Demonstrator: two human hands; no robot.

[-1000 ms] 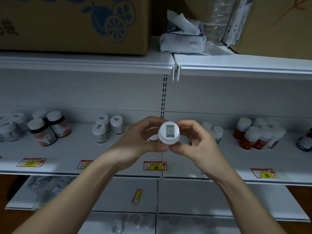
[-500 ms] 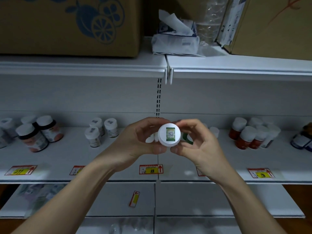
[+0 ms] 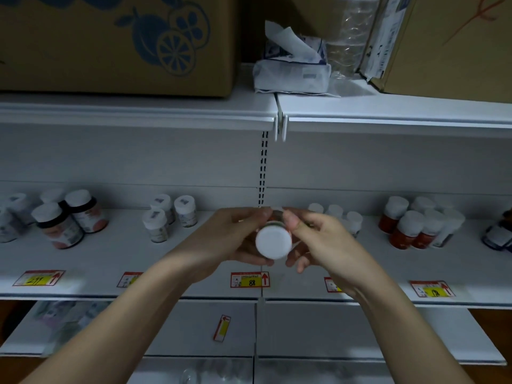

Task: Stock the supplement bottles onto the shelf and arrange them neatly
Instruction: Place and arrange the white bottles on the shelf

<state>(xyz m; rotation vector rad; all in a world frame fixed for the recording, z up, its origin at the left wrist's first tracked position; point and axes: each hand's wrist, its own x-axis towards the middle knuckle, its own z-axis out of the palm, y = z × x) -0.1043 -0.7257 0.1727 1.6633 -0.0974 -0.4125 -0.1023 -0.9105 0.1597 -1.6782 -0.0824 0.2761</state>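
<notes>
You have the supplement bottle [image 3: 273,241] between both hands, in the air in front of the middle shelf [image 3: 194,261], just above the price tag [image 3: 250,279] at the shelf joint. Your left hand [image 3: 230,242] curls round its left side and underneath; your right hand [image 3: 315,245] pinches it with thumb and forefinger near the far end, the other fingers loosely bent below.

It looks like a small rigid plastic bottle — light, stiff, not fragile, though the smooth white end could slip in a loose pinch. Hold it by the labelled body instead of that end, where your fingers wrap fully.

Its long axis runs roughly away from you towards the shelf back, tilted a little upward at the far end; the plain white round end faces the camera. Whether that is cap or base I cannot tell. To stand it among the small white-capped bottles [image 3: 166,217] — it must be turned upright first.
</notes>
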